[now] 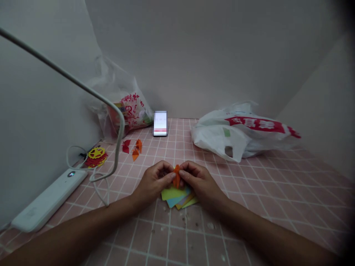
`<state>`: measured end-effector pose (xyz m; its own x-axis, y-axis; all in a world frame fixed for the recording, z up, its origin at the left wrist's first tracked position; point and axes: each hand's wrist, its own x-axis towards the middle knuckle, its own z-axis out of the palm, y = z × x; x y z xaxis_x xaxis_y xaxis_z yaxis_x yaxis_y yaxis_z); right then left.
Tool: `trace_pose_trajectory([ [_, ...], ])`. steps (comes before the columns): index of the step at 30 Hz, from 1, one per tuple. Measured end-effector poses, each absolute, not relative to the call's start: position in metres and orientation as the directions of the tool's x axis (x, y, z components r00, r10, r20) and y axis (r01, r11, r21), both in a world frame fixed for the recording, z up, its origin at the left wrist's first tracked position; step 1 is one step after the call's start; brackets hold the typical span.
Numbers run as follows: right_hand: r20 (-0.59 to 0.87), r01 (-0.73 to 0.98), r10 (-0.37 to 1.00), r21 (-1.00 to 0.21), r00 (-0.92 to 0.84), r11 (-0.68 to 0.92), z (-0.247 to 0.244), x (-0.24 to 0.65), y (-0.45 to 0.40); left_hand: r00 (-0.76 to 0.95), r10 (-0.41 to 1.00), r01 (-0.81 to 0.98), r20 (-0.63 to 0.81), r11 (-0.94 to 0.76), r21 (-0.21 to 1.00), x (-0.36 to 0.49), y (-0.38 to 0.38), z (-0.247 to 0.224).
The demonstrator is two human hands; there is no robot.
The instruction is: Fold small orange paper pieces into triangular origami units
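Between my two hands, a small folded orange paper is held upright near the middle of the view. My left hand pinches its left side between thumb and fingers. On its right side, the thumb and fingers of my right hand are closed on it too. Just below lie fanned sheets of coloured paper, yellow-green, blue and orange, partly hidden by my hands. Farther back on the left are folded orange pieces and a folded red piece.
A lit phone stands at the back. Plastic bags lie at the back left and right. On the left are a white power strip, a looping cable and red and yellow cutouts. The pink tiled surface extends below.
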<state>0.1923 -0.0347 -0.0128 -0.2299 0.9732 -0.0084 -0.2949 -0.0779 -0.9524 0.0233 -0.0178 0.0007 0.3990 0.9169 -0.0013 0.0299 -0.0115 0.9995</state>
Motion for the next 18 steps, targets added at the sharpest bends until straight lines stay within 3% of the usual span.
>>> trace_pose_trajectory([
  [18, -0.057, -0.167, 0.967, -0.981, -0.249, -0.101, -0.0045, 0.1927, -0.0375, 0.374, 0.927, -0.001, 0.036, -0.038, 0.999, 0.0228, -0.0172, -0.0014],
])
